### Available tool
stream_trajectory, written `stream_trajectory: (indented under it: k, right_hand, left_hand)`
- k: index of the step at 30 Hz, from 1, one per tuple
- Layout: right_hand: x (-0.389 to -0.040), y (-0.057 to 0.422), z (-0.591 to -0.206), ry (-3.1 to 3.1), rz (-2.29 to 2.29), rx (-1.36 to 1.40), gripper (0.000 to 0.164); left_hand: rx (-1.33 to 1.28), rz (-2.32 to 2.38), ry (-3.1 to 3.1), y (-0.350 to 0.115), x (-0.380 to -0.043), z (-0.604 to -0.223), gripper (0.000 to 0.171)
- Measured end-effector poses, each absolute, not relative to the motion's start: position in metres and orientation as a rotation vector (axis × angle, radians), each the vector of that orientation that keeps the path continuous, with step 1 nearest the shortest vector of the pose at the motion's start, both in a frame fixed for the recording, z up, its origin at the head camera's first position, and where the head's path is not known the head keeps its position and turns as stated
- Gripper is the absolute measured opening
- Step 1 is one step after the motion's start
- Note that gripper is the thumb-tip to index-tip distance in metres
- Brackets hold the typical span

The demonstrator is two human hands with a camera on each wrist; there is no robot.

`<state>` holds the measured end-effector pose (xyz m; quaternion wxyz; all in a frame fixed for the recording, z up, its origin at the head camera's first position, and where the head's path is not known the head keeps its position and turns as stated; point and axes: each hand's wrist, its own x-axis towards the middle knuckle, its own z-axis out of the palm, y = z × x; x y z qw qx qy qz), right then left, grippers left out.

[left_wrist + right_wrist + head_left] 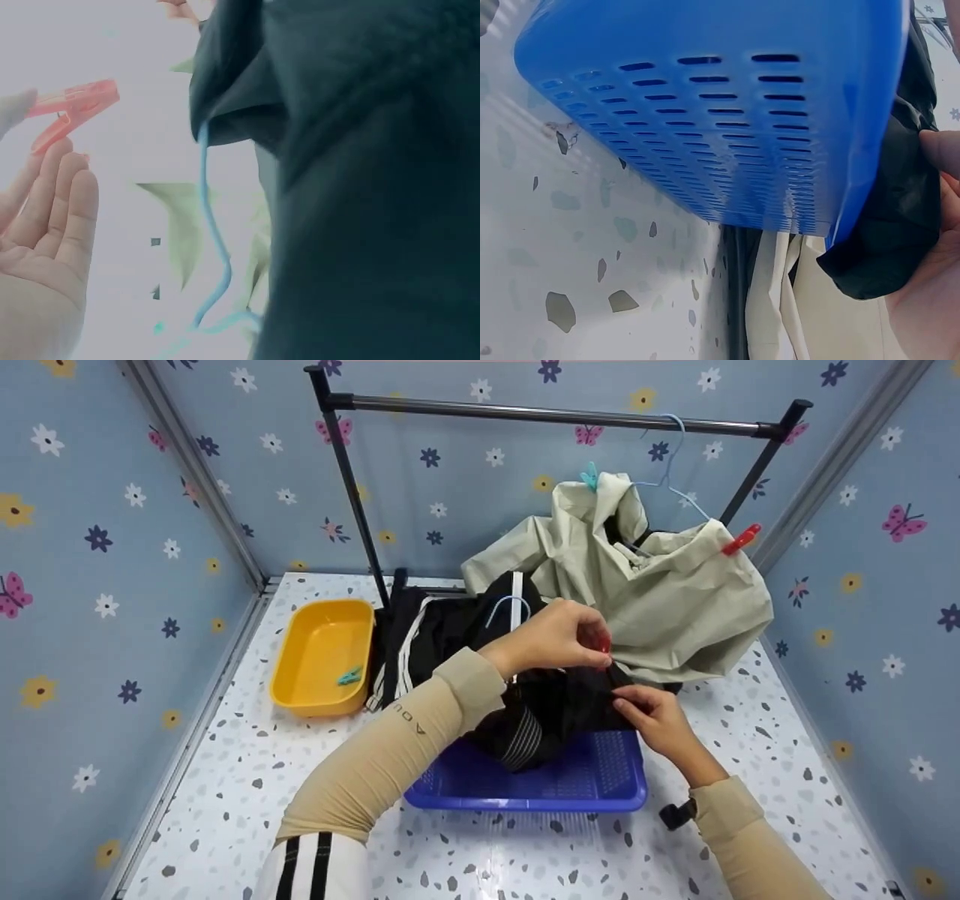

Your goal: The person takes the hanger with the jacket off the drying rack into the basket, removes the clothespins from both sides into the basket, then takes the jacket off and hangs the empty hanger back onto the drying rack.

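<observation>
Between thumb and fingers, my left hand [564, 636] pinches a red clothespin [79, 105], beside a black garment [555, 697]. My right hand [656, 720] holds an edge of that garment, thumb on top in the right wrist view. A light blue hanger [214, 232] pokes out of the dark cloth in the left wrist view. The garment, with white stripes, lies over a blue perforated basket [525, 802]. Much of the hanger is hidden inside the cloth.
Behind stands a black clothes rack [525, 412]. From it a beige jacket [660, 600] hangs, with a teal clothespin [590, 477] and another red clothespin [742, 540] on it. At left sits a yellow tray [319, 652] containing a green clothespin [349, 676].
</observation>
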<state>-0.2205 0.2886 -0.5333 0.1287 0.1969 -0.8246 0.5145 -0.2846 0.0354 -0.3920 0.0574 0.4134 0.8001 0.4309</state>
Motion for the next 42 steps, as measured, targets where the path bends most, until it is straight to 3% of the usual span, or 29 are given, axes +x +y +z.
stream_trajectory:
  k: [42]
  right_hand:
    - [-0.217,0.294,-0.543,-2.356,1.526,0.496,0.011]
  left_hand:
    - [1.101,1.545,2.532,-0.077,-0.287,-0.373,0.019]
